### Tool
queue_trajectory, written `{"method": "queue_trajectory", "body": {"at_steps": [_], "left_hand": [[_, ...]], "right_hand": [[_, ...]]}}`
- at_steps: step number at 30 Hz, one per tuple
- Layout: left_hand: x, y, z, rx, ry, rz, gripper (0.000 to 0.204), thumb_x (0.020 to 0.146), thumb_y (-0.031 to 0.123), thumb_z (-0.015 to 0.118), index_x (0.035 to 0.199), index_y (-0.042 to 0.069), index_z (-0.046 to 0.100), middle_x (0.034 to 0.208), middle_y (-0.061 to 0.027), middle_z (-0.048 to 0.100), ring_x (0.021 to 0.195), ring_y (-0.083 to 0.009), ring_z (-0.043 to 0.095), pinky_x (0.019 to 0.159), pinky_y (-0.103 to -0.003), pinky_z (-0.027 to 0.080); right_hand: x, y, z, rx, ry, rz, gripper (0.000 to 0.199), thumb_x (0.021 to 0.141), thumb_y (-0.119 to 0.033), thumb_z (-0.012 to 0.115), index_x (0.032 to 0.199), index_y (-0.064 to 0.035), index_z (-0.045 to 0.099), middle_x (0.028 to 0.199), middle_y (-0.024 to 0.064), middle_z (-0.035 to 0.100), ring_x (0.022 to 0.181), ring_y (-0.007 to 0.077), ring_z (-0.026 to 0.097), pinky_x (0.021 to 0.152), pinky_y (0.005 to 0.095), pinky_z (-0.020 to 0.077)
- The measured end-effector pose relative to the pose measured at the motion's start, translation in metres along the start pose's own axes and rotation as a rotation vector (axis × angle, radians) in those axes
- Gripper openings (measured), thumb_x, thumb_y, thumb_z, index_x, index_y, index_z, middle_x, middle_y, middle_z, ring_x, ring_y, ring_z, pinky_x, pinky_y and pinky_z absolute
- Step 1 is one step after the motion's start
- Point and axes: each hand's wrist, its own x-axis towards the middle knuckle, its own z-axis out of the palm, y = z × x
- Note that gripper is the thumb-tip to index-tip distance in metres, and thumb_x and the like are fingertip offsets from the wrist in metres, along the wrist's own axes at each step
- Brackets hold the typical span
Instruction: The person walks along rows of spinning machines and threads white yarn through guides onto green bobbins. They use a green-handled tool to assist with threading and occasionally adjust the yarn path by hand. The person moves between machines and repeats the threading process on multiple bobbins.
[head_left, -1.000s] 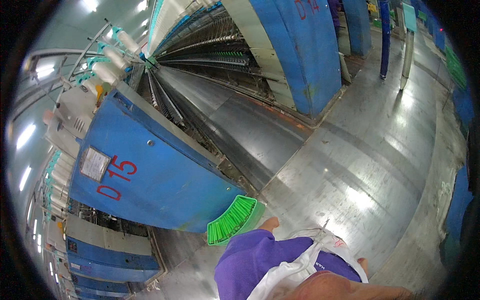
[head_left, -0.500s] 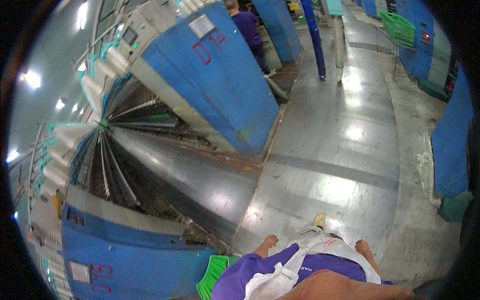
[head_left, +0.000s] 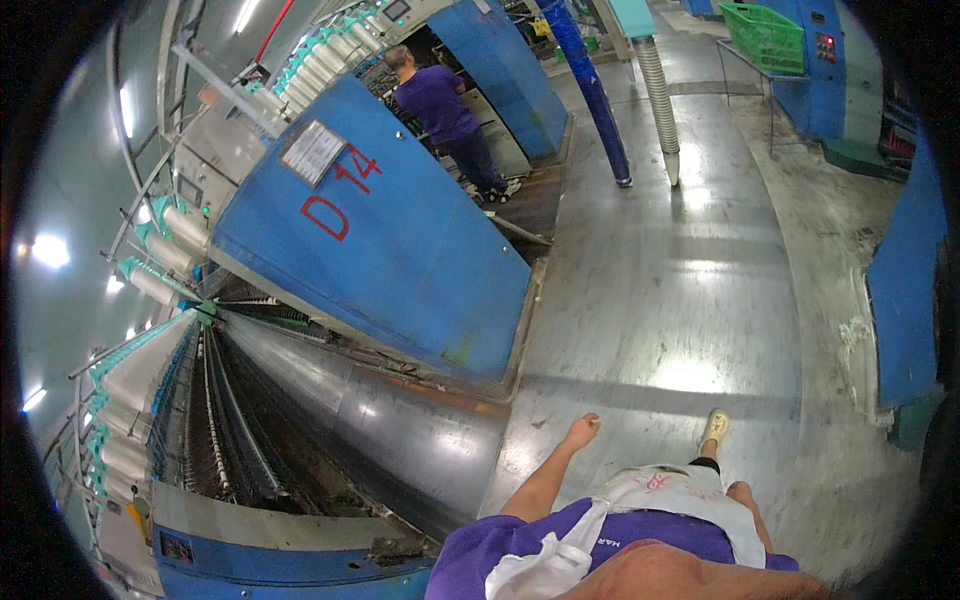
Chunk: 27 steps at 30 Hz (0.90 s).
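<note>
My left hand hangs out ahead of my body over the grey walkway, its fingers curled together. A small pale spot shows at the fingertips; I cannot make out what it is. Lower at my other side is my right hand, close to the white apron; its fingers are too small and turned away to read. Neither hand touches a machine. The closest thing on my left is the long spinning frame with rows of bobbins, and past it the blue machine end cabinet.
A person in purple stands between machines ahead on the left. A blue-wrapped pipe and a ribbed hose hang over the walkway. On the right are a green basket on a stand and a blue cabinet.
I have moved forward along the walkway, so the cabinet and the person look nearer. My left hand has swung forward, and a pale shoe has stepped ahead. The lower-left green basket has left view.
</note>
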Motion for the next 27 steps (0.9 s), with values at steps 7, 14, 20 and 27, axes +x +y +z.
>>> {"method": "queue_trajectory", "body": {"at_steps": [7,14,20,27], "left_hand": [[0.056,-0.017,0.043,0.741,-0.242,0.552,0.036,0.078,0.027,0.057,0.108,0.007,0.057,0.091,-0.0152,0.063,0.079,-0.0282,0.062,0.073,-0.038,0.048],[0.094,0.063,0.035,-0.163,-0.072,-0.477,0.04,0.077,0.023,0.059,0.114,0.007,0.053,0.093,-0.0133,0.062,0.079,-0.0239,0.063,0.067,-0.032,0.051],[0.155,0.124,0.014,-0.141,-0.048,-0.425,0.038,0.078,0.026,0.056,0.109,0.004,0.056,0.089,-0.0147,0.064,0.069,-0.0211,0.064,0.067,-0.032,0.049],[0.267,0.094,-0.018,-0.115,-0.119,-0.404,0.039,0.077,0.028,0.055,0.106,0.002,0.057,0.091,-0.0169,0.063,0.071,-0.0258,0.063,0.073,-0.035,0.048]], "right_hand": [[0.142,0.033,-0.134,0.138,0.06,-0.033,0.02,0.065,-0.013,0.057,0.078,-0.0011,0.067,0.079,0.0211,0.062,0.078,0.0346,0.061,0.072,0.0381,0.0479],[0.281,0.071,-0.277,-0.039,0.136,0.111,0.017,0.065,-0.008,0.056,0.076,0.0009,0.064,0.08,0.0205,0.062,0.079,0.0349,0.06,0.069,0.0378,0.0484],[0.376,0.048,-0.298,-0.082,0.059,-0.021,0.014,0.064,-0.007,0.054,0.071,0.001,0.063,0.079,0.0203,0.062,0.076,0.0348,0.06,0.067,0.0384,0.0484],[0.424,-0.067,-0.276,-0.111,-0.206,-0.11,0.021,0.069,-0.018,0.055,0.078,-0.0032,0.066,0.086,0.0205,0.062,0.084,0.0347,0.059,0.074,0.0412,0.0464]]}}
